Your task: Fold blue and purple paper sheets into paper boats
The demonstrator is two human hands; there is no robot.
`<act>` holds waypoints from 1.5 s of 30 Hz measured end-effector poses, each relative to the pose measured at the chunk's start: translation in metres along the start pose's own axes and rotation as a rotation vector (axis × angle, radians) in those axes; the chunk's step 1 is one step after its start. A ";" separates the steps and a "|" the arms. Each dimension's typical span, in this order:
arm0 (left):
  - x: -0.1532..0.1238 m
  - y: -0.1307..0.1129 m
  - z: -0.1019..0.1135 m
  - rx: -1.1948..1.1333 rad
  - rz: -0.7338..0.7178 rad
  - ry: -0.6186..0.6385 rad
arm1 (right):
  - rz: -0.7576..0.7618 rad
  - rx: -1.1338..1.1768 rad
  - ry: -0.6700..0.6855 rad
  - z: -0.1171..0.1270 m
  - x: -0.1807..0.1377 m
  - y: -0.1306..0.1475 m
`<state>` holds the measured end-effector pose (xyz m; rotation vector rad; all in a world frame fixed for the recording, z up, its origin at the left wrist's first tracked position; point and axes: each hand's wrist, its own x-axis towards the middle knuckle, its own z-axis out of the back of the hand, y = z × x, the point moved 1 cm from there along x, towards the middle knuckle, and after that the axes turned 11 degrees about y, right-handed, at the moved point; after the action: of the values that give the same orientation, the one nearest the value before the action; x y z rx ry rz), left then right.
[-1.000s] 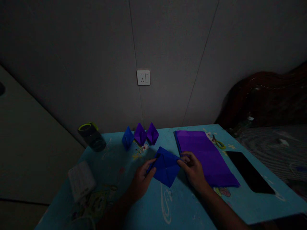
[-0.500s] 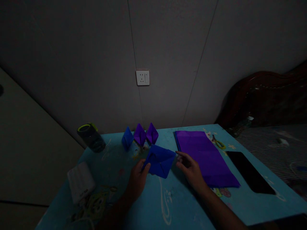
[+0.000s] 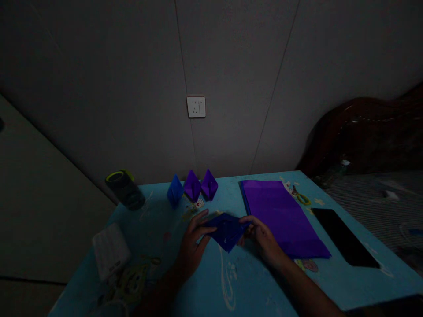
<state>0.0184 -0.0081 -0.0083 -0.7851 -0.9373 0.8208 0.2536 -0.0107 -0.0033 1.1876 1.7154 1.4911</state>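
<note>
A folded blue paper (image 3: 226,230) lies low over the light blue table (image 3: 251,281), held between both hands. My left hand (image 3: 191,240) pinches its left corner with the fingers closed on it. My right hand (image 3: 262,235) grips its right corner the same way. Behind them, three small folded paper shapes stand in a row near the wall: one blue (image 3: 175,190) and two purple (image 3: 192,185) (image 3: 209,184). A stack of purple paper sheets (image 3: 280,215) lies flat just right of my right hand.
A dark cup with a yellow-green rim (image 3: 124,189) stands at the back left. A white box (image 3: 110,249) sits at the front left. Small scissors (image 3: 301,198) and a black phone (image 3: 343,237) lie right of the purple stack. A wall socket (image 3: 196,107) is above, a bed (image 3: 373,180) at right.
The blue paper, held up and tilted half a second ago, has been turned down flatter toward the table. My right hand, briefly off it, has closed on its right corner again.
</note>
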 end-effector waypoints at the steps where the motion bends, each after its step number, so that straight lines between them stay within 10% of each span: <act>1: 0.001 0.000 0.000 0.009 -0.011 -0.007 | -0.011 -0.007 -0.010 0.000 0.001 0.001; 26: 0.004 0.000 -0.010 -0.623 0.502 0.000 | -0.120 -0.179 -0.123 0.005 0.003 0.000; 40: 0.006 0.000 -0.007 -0.780 0.478 -0.150 | -0.008 -0.375 0.240 0.005 -0.002 0.011; 45: 0.006 0.001 -0.006 -0.836 0.477 -0.148 | 0.056 -0.462 0.186 0.006 0.001 0.005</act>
<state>0.0260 -0.0038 -0.0091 -1.7381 -1.2645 0.8989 0.2594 -0.0067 0.0003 0.8791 1.3450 1.9493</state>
